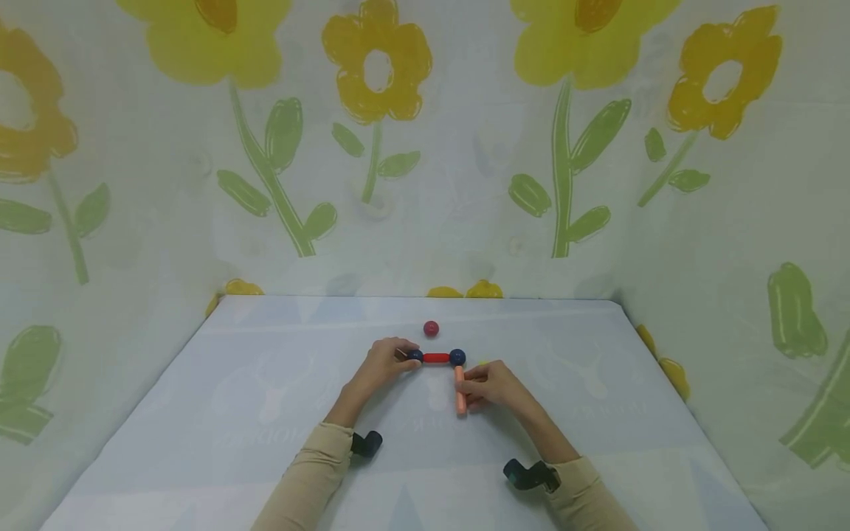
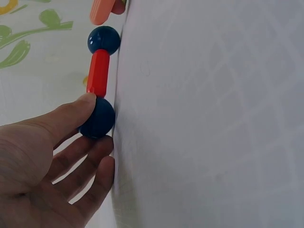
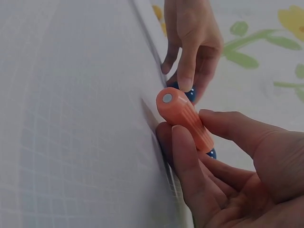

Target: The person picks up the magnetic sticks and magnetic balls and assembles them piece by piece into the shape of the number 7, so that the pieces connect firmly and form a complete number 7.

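Observation:
In the head view my left hand [image 1: 384, 366] pinches a dark blue ball [image 1: 415, 356] between thumb and fingers. A short red rod [image 1: 436, 358] joins that ball to a second dark blue ball [image 1: 457, 357] on its right. My right hand [image 1: 494, 386] holds an orange ridged rod [image 1: 460, 392] with thumb and fingers, its far end right by the second ball. Whether rod and ball touch, I cannot tell. The right wrist view shows a round grey metal-like disc in the orange rod's near end [image 3: 167, 98]; the rod mostly hides the second ball there.
A dark red ball [image 1: 431, 329] lies on the white table [image 1: 279, 383] beyond the red rod. Something yellow [image 1: 483, 363] peeks out behind my right hand, mostly hidden. Flower-printed cloth [image 1: 451, 221] rises behind the table and at both sides.

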Action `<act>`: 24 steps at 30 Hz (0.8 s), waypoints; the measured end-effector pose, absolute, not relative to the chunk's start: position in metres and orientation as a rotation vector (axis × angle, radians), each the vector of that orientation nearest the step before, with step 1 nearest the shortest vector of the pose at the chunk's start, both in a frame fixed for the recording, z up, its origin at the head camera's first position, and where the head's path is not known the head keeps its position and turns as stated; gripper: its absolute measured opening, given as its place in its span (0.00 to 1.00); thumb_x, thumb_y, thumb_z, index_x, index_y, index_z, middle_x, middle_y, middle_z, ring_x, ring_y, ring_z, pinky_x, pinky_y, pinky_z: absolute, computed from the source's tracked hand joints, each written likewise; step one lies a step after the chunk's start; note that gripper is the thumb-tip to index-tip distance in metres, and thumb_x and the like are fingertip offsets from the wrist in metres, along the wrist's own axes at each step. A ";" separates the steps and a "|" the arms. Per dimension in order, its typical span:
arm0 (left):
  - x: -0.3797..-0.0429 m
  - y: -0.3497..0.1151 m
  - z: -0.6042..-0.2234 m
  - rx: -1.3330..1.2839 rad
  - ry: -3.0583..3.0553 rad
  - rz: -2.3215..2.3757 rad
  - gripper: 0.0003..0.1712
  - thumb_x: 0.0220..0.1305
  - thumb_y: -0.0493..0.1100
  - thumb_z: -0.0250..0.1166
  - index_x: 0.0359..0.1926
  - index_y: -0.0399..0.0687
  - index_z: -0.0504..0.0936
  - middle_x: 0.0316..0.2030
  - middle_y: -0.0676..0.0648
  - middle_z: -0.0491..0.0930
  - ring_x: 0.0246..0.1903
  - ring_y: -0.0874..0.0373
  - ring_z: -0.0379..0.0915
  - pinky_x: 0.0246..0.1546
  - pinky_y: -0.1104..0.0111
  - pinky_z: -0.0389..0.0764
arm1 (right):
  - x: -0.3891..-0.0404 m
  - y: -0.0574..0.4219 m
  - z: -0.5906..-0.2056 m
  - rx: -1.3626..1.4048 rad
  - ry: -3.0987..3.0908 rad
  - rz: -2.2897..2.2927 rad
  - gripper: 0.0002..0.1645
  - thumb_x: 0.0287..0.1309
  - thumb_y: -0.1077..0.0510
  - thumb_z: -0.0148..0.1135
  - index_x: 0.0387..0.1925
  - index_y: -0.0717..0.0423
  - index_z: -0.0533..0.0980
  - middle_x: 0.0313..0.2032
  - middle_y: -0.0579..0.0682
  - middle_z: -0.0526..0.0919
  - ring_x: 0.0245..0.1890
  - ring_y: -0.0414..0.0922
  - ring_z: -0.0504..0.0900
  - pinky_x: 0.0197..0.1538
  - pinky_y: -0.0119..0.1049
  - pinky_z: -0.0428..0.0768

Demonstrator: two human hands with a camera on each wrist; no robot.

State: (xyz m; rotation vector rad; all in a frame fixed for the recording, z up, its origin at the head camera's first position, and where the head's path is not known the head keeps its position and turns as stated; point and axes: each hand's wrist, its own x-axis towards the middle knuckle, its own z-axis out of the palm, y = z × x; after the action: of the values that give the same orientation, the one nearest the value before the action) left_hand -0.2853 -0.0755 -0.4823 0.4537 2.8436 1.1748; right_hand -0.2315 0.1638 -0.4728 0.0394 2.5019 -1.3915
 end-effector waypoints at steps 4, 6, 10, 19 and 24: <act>-0.285 -0.075 -0.482 0.443 2.838 1.185 0.20 0.58 0.45 0.72 0.53 0.50 0.84 0.46 0.48 0.85 0.41 0.58 0.78 0.47 0.66 0.83 | -0.232 0.164 -0.474 0.044 2.482 -1.409 0.25 0.55 0.52 0.71 0.50 0.64 0.81 0.32 0.51 0.87 0.26 0.42 0.86 0.33 0.32 0.84; -0.285 -0.075 -0.483 0.439 2.836 1.188 0.20 0.58 0.45 0.72 0.53 0.50 0.84 0.46 0.48 0.85 0.41 0.58 0.78 0.47 0.66 0.83 | -0.233 0.165 -0.475 0.054 2.463 -1.424 0.26 0.55 0.51 0.72 0.51 0.64 0.81 0.34 0.51 0.87 0.27 0.42 0.86 0.34 0.32 0.84; -0.285 -0.075 -0.483 0.438 2.837 1.187 0.20 0.58 0.45 0.72 0.53 0.50 0.84 0.46 0.48 0.85 0.41 0.58 0.79 0.48 0.65 0.83 | -0.233 0.166 -0.477 0.076 2.405 -1.469 0.28 0.54 0.49 0.72 0.51 0.63 0.81 0.36 0.52 0.86 0.27 0.42 0.86 0.36 0.32 0.84; -0.284 -0.076 -0.483 0.435 2.832 1.175 0.20 0.58 0.45 0.72 0.53 0.50 0.84 0.46 0.49 0.85 0.41 0.59 0.78 0.47 0.65 0.82 | -0.233 0.164 -0.483 0.076 2.322 -1.553 0.29 0.56 0.49 0.71 0.52 0.64 0.79 0.35 0.52 0.88 0.30 0.42 0.87 0.36 0.32 0.85; -0.284 -0.076 -0.482 0.436 2.821 1.186 0.20 0.58 0.45 0.72 0.53 0.50 0.84 0.46 0.49 0.84 0.41 0.59 0.78 0.47 0.65 0.83 | -0.233 0.163 -0.482 0.104 2.313 -1.574 0.30 0.56 0.49 0.71 0.53 0.65 0.79 0.35 0.53 0.88 0.32 0.43 0.87 0.37 0.33 0.85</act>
State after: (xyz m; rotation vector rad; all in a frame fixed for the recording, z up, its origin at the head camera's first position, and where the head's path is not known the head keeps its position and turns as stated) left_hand -0.2843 -0.0760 -0.4823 0.4359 2.8206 1.1859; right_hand -0.2334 0.1632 -0.4821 0.1035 2.3129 -1.5742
